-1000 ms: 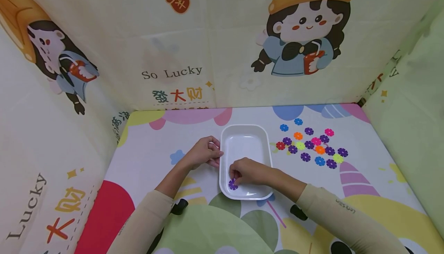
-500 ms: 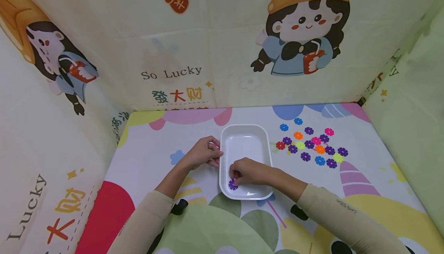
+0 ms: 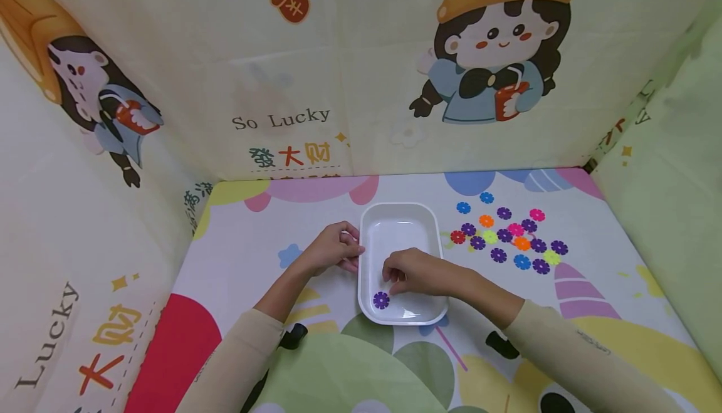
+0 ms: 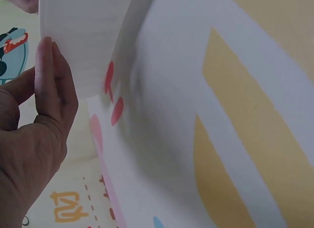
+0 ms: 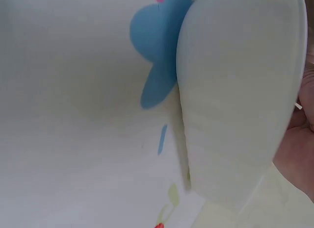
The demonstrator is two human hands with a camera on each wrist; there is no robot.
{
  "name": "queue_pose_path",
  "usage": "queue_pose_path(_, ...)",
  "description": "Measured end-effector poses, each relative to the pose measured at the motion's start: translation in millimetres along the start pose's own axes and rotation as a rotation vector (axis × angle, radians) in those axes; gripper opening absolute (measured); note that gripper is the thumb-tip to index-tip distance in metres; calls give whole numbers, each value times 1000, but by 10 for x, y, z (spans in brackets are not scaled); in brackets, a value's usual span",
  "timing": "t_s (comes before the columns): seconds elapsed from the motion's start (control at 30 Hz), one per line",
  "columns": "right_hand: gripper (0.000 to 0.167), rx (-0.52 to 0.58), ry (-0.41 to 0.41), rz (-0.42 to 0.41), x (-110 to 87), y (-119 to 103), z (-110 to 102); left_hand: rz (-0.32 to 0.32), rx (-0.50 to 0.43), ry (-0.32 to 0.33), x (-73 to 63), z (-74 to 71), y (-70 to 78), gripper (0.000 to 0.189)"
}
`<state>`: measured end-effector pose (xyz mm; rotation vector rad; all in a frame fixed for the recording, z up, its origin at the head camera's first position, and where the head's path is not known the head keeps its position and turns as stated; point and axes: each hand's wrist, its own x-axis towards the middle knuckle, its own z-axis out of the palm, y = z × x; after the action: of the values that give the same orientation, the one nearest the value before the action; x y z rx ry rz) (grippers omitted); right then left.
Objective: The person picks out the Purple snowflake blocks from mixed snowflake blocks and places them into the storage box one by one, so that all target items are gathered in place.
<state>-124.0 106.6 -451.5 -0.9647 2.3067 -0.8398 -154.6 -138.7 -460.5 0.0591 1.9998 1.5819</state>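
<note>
A white rectangular tray (image 3: pixel 369 212) stands on the patterned table. Inside it, near the lower left corner, lies a purple notched plastic disc (image 3: pixel 381 300). My right hand (image 3: pixel 420 272) hovers over the tray, thumb and fingers loosely bent and just off the disc. At the tray's left rim, my left hand (image 3: pixel 334 249) touches the side; in the left wrist view its fingers (image 4: pixel 45 86) lie fairly straight against the outer wall. In the right wrist view the tray wall (image 5: pixel 235 90) hides most of the right hand (image 5: pixel 299 154).
Right of the tray, several loose notched discs in purple, blue, orange (image 3: pixel 486 220), pink, yellow-green and red (image 3: pixel 457 237) are spread on the table. A cartoon-printed cloth (image 3: pixel 372 87) walls in the back and sides.
My right hand has let go of the purple disc and lifted slightly up and to the right. The disc stays in the tray. My left hand keeps its place at the rim.
</note>
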Motion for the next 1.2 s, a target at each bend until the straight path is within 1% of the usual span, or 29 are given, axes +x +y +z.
queue_pose_path(0.17, 20, 2, 48, -8, -124, 32, -106, -6, 5, 4, -1, 1, 1, 31)
queue_pose_path(0.27, 21, 7, 91, -3, -202, 74, -158, -9, 6, 4, 4, 2, -2, 31)
queue_pose_path(0.7, 27, -41, 365, 70, -610, 263, -295, -28, 23, 24, 35, -1, -16, 31)
queue_pose_path(0.9, 27, -64, 471, 90, -823, 446, -388, -26, 60, 35, 34, 12, -13, 33)
queue_pose_path(1.03, 27, -79, 504, 120, -954, 617, -443, -27, 71, 41, 31, 22, -5, 34)
queue_pose_path(1.2, 28, -88, 506, 165, -1099, 813, -496, -22, 83, 51, 26, 26, 1, 35)
